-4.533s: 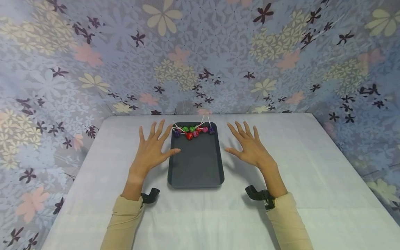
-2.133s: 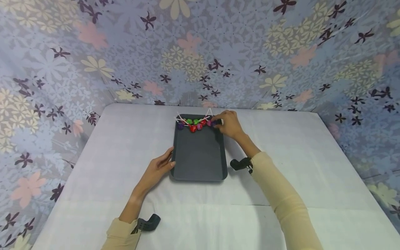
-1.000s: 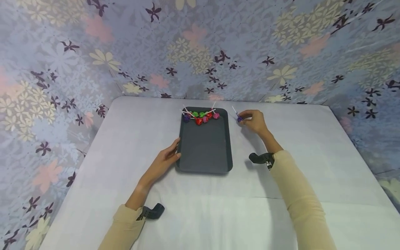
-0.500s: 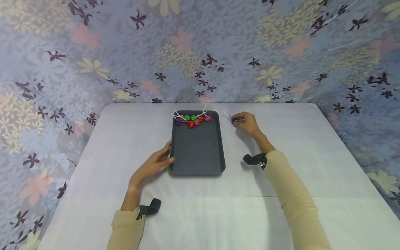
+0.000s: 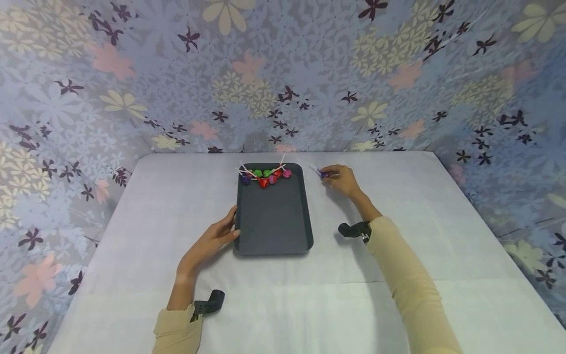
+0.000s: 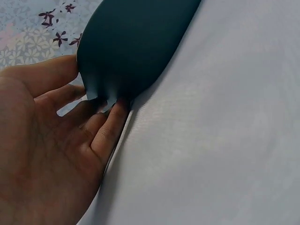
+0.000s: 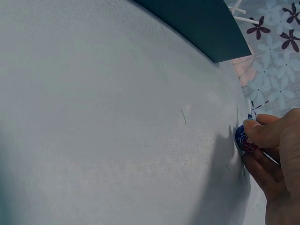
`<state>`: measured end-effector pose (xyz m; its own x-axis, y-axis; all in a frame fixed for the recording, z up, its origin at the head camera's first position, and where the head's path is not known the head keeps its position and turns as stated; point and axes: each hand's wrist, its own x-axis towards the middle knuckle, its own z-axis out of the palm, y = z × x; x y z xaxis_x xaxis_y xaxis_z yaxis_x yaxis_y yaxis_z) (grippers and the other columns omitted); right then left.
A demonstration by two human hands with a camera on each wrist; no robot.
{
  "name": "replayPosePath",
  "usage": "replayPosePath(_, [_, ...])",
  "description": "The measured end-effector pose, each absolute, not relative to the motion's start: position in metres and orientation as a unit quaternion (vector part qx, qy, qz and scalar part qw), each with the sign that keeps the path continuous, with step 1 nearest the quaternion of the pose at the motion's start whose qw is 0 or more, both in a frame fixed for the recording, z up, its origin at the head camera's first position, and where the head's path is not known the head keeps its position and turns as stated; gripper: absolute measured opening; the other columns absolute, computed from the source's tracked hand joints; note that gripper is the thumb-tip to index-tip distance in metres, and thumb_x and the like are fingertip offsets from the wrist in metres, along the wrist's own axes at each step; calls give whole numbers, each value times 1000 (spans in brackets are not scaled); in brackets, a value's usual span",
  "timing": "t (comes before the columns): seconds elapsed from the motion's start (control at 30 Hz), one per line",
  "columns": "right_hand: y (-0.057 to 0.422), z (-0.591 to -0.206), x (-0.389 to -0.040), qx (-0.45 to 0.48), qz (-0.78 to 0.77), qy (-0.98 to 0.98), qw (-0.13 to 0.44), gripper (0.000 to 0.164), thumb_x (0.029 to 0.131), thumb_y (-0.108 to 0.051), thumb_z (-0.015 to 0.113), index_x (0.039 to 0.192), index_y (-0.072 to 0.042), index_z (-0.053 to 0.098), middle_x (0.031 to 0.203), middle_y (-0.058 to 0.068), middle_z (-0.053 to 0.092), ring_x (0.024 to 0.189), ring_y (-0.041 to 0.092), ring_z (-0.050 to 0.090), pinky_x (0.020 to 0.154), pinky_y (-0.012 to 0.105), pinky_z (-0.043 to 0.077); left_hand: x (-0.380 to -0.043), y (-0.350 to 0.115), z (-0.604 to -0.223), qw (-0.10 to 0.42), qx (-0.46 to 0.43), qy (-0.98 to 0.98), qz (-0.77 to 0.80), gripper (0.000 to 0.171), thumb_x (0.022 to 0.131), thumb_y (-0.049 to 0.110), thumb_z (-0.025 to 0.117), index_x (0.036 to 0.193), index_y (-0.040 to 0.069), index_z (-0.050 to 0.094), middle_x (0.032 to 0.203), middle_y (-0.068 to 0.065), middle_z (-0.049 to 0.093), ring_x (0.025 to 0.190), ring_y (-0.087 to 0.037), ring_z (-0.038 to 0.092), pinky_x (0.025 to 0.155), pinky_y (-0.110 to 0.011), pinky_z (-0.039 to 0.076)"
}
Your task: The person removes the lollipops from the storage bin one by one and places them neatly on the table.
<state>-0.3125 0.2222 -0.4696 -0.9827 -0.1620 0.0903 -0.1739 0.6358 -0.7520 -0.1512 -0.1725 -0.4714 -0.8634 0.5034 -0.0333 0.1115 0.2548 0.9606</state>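
Note:
A dark grey rectangular tray [image 5: 274, 216] lies on the white-covered table. My left hand [image 5: 210, 244] holds its left edge, thumb at the rim and fingers along the side wall; the left wrist view shows the fingers [image 6: 112, 124] against the tray's wall [image 6: 136, 42]. Beyond the tray's far right corner, my right hand [image 5: 342, 181] pinches a purple-blue wrapped lollipop [image 5: 325, 175] between thumb and fingertips, low over the cloth. Its white stick points up and left. In the right wrist view the lollipop's wrapper [image 7: 243, 139] shows blue with some red.
Several lollipops in red, green, pink and purple wrappers, among them a red one [image 5: 263, 182] and a pink one [image 5: 287, 173], sit at the tray's far end, sticks jutting over the rim. A flowered cloth wall [image 5: 283, 73] stands behind the white tablecloth [image 5: 283, 305].
Both hands came down from beside the tray. The left took hold of its edge; the right picked the purple lollipop from the far right corner and carried it right, tilting it lower.

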Motion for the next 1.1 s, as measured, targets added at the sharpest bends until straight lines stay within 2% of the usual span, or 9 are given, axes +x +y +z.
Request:
replayPosePath(0.23, [220,-475,-311,93,401,-911,12,29,89,1,65,117,7,66,120,28,63,109,40,63,91,47,55,-151,-174,-471,176,187,779,572,73,103,23,52,158,9,7,164,-14,5,148,-39,15,119,-49,23])
replayPosePath(0.6, [217,-468,-316,90,387,-918,2,31,89,2,64,119,6,66,123,27,62,113,40,61,98,47,52,-151,-175,-472,174,190,773,579,73,103,24,51,158,9,6,164,-13,4,149,-39,12,119,-51,22])
replayPosePath(0.83, [214,-458,-317,112,359,-926,31,32,88,-2,67,119,4,67,124,25,63,120,38,56,105,52,44,-151,-176,-472,172,192,772,581,73,103,24,51,158,8,6,164,-13,2,149,-39,11,119,-51,22])
replayPosePath(0.97, [210,-449,-316,115,329,-936,37,35,87,-6,68,121,3,66,126,23,63,120,39,55,103,53,44,-150,-175,-472,173,189,774,579,73,103,25,51,158,9,6,164,-12,3,149,-38,12,119,-50,21])
replayPosePath(1.1, [208,-444,-316,92,272,-958,7,40,87,-12,71,123,2,65,125,24,63,115,40,58,98,52,48,-150,-175,-472,170,189,776,577,73,103,25,51,158,8,6,164,-14,4,148,-40,12,118,-52,21])
